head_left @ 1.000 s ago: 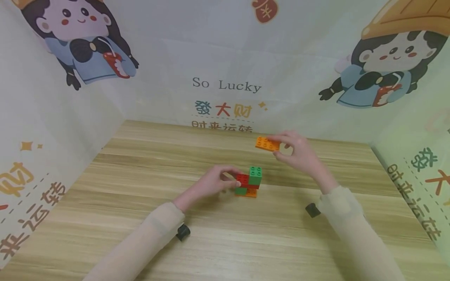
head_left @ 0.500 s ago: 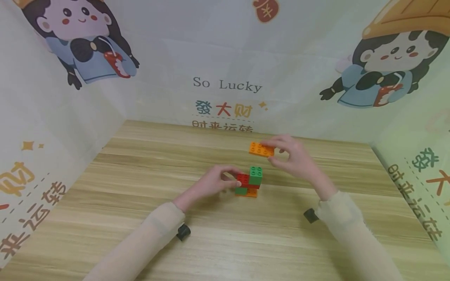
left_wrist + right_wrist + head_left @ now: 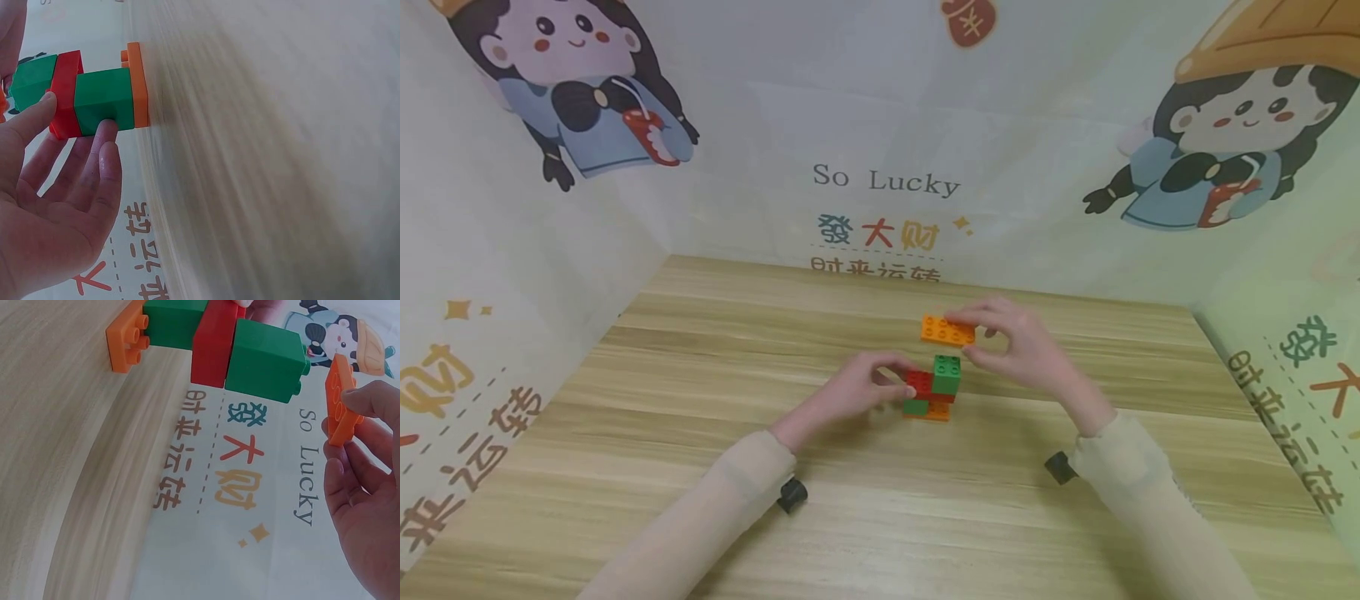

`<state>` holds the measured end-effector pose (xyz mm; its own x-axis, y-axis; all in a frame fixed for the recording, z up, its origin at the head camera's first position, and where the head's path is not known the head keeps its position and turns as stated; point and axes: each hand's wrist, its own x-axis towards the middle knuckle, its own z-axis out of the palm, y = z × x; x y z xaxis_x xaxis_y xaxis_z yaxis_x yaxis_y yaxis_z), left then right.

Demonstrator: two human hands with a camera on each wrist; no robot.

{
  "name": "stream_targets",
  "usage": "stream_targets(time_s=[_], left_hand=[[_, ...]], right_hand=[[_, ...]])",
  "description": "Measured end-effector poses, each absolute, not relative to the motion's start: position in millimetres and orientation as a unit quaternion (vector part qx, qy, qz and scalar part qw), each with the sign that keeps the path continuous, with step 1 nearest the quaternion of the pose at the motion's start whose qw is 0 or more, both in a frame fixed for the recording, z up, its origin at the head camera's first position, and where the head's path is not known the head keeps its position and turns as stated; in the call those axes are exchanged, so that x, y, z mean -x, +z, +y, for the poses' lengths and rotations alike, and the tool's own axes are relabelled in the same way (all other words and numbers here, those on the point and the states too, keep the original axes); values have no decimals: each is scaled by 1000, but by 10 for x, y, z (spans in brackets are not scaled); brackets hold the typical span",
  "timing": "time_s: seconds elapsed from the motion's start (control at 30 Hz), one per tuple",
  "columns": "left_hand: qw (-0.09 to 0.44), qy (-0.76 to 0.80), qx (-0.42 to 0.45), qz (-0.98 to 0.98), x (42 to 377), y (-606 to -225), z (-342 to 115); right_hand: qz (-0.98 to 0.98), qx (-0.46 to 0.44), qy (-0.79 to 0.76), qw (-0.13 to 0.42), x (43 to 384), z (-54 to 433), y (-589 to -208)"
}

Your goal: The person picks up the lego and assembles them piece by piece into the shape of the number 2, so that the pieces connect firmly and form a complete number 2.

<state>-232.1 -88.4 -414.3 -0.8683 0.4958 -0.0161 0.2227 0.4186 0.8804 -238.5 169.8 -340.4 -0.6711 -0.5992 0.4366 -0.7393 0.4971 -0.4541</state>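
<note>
A small stack of toy building bricks stands on the table: an orange base plate, a lower green brick on its left part, a red brick across that, and an upper green brick on the red one's right end. My left hand pinches the red brick from the left, a fingertip touching the lower green brick. Above and slightly behind the stack, my right hand pinches a flat orange brick by its right end, studs up. That brick is apart from the upper green brick.
The wooden table surrounds the stack. Printed cloth walls enclose its back and sides. A black wrist device hangs under the left sleeve and another under the right.
My right hand has moved left and down with the flat orange brick, bringing it over the stack's upper green brick. My left hand has stayed on the red brick.
</note>
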Motion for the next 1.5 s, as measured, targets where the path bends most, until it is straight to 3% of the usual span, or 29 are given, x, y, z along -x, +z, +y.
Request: stream_targets(time_s=[0.8, 1.5], left_hand=[[136, 491, -222, 831, 2317, -4133, -889], [135, 495, -224, 829, 2316, -4132, -890]], right_hand=[[-866, -390, 306, 65, 2330, 1621, -3535], [-854, -409, 313, 78, 2314, 1609, -3636]])
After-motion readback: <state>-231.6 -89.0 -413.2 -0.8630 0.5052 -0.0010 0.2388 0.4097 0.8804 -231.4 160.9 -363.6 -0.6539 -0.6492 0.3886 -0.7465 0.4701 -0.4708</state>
